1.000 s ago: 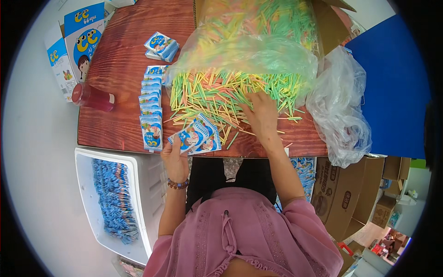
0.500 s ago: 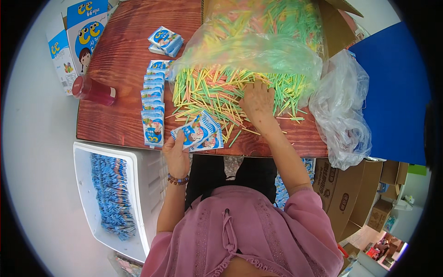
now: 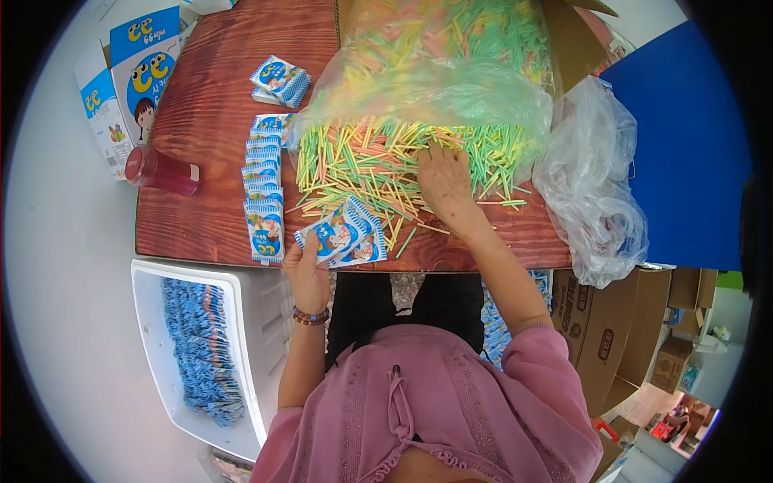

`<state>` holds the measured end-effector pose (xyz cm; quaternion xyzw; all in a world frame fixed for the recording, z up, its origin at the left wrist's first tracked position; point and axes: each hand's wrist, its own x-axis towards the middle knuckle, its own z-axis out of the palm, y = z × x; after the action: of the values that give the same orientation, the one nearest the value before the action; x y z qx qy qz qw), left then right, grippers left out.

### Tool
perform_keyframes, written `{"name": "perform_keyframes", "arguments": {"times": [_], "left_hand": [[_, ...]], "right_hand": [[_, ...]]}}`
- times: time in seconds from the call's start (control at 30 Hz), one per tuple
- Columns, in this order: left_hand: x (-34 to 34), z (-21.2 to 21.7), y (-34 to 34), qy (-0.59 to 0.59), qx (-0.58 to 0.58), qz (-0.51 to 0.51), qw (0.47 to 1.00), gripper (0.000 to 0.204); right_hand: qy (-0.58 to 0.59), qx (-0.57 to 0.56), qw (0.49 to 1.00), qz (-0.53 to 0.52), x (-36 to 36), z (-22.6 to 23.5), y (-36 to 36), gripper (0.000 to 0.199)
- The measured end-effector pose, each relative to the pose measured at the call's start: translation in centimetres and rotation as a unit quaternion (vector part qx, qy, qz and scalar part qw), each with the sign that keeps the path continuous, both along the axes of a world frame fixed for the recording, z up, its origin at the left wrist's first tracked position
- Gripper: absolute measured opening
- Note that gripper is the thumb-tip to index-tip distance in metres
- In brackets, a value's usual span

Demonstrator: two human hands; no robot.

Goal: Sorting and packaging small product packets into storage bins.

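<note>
My left hand (image 3: 304, 270) pinches the lower left edge of a small blue-and-white packet (image 3: 336, 232) at the table's near edge. Beneath it lie more packets of the same kind (image 3: 368, 248), partly covered. My right hand (image 3: 445, 187) is in the heap of thin candy sticks (image 3: 362, 157), which are yellow, green and pink. Its fingers curl down among the sticks, and the fingertips are hidden. The heap spills from a large clear plastic bag (image 3: 427, 92). Left of the heap, an overlapping row of packets (image 3: 263, 217) runs away from me.
A small packet stack (image 3: 279, 80) lies farther back. A red-lidded jar (image 3: 165, 171) and printed boxes (image 3: 145, 76) stand left. Below is a white foam box (image 3: 143, 322) full of packets. Crumpled plastic (image 3: 592, 185), a blue panel (image 3: 684, 153) and cardboard boxes (image 3: 608, 338) are right.
The whole view has shifted slightly. My right fingers have moved a little among the sticks, while my left hand keeps its hold on the packet.
</note>
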<state>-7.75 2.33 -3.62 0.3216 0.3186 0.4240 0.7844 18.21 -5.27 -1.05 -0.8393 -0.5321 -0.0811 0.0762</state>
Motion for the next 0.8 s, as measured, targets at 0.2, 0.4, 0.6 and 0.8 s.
{"name": "perform_keyframes", "arguments": {"times": [0.2, 0.4, 0.6, 0.8], "left_hand": [[0.2, 0.2, 0.1, 0.001, -0.015, -0.001, 1.000, 0.019], [0.1, 0.1, 0.2, 0.011, -0.010, -0.002, 1.000, 0.019], [0.0, 0.0, 0.2, -0.009, -0.002, -0.008, 1.000, 0.018], [0.0, 0.2, 0.2, -0.006, -0.008, -0.008, 1.000, 0.018]], "right_hand": [[0.085, -0.084, 0.993, -0.011, 1.0, 1.0, -0.3, 0.028], [0.104, -0.055, 0.993, -0.012, -0.4, 2.2, -0.3, 0.037], [0.043, -0.062, 0.997, -0.030, -1.1, -0.3, 0.9, 0.028], [0.041, 0.001, 0.999, 0.032, -0.3, -0.8, -0.2, 0.020]]}}
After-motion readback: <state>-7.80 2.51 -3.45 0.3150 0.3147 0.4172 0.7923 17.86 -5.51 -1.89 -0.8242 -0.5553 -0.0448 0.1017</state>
